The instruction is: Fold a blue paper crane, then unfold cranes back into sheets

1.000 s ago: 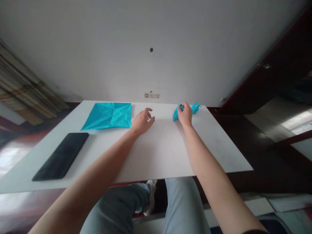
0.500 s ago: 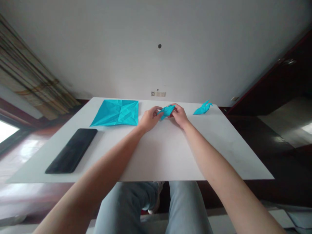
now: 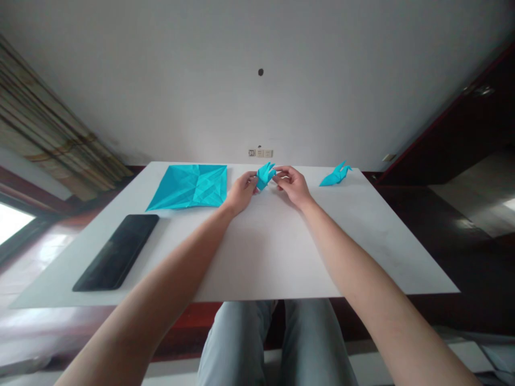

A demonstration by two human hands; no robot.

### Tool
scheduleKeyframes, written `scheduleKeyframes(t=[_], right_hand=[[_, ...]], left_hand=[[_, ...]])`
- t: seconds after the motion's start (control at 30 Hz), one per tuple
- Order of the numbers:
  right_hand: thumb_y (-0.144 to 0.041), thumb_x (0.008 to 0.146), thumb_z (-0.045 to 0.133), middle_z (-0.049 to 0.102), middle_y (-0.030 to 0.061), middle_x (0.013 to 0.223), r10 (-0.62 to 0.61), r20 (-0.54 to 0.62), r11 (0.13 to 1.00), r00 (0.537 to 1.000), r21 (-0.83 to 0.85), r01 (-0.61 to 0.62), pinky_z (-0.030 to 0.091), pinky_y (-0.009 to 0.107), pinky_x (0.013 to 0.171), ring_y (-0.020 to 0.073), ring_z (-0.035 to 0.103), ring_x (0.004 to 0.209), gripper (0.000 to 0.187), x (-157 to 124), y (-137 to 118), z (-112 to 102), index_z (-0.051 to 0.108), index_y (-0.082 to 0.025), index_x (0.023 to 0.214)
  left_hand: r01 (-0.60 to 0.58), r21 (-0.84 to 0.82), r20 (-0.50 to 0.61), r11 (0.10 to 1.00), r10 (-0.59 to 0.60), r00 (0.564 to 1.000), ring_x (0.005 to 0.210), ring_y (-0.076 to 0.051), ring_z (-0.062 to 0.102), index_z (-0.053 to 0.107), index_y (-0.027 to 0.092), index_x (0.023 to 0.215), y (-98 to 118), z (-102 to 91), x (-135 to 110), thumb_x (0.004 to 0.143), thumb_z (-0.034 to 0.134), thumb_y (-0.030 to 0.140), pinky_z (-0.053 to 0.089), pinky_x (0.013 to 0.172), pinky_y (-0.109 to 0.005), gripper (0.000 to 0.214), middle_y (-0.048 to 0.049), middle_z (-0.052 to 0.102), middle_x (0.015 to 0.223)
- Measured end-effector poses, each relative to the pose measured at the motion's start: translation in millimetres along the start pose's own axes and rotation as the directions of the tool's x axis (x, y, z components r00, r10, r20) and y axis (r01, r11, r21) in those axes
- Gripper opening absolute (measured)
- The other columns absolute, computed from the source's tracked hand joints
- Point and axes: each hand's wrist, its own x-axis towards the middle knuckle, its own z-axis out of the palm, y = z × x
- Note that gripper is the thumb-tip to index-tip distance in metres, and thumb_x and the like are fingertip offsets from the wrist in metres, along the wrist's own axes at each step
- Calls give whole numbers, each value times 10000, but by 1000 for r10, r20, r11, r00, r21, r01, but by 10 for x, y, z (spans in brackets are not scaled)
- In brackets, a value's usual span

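Between my two hands, above the far middle of the table, is a small turquoise origami crane (image 3: 265, 176) with narrow points sticking up. My left hand (image 3: 242, 192) grips its left side, thumb in front and fingers behind. The fingertips of my right hand (image 3: 295, 186) are closed around the right edge of the paper. A second turquoise origami crane (image 3: 335, 176) stands on the table to the right of my right hand. To the left of my left hand lies a creased, opened-out sheet of turquoise paper (image 3: 189, 186).
The white table (image 3: 265, 257) reaches almost to the wall with its power sockets (image 3: 260, 153). A black phone (image 3: 116, 252) lies near its left front corner. A patterned curtain (image 3: 52, 118) hangs at the left, and a dark door (image 3: 454, 118) is at the right.
The crane in my hands has been turned, so its points now face up instead of lying sideways. My right fingers have shifted on its right edge. The view has tilted slightly.
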Motion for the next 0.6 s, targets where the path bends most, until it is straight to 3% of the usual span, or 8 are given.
scheduleKeyframes(t=[0.17,0.3,0.43,0.6], right_hand=[[-652,861,888,751,6,926,-59,-4,989,998,-134,58,492,327,607,150,546,645,451,-40,-6,0,808,-292,1122],[-500,906,831,725,-4,887,-127,-9,964,992,-235,121,452,332,643,153,515,655,299,-49,-3,4,788,-291,1116],[-469,939,786,740,3,909,-145,7,946,989,-291,141,467,329,676,164,550,696,249,-36,6,7,772,-289,1109],[-517,941,799,762,14,1061,-112,42,950,993,-288,119,469,316,595,136,548,632,287,-24,33,10,717,-301,1111]], left_hand=[[-8,61,-9,998,9,1000,727,-176,657,736,211,1047,36,-17,2,1158,521,344,537,759,-296,276,-9,676,744],[-9,104,-11,995,10,1000,705,-181,638,733,219,1050,73,-19,-24,1162,515,340,504,740,-304,274,2,653,722],[-25,139,-32,990,29,999,715,-183,644,744,217,1079,84,-19,-40,1162,532,352,514,754,-298,265,4,659,729],[-66,172,-64,983,78,995,770,-184,688,763,208,1191,71,-5,-42,1161,556,343,568,833,-303,250,-19,734,839]])
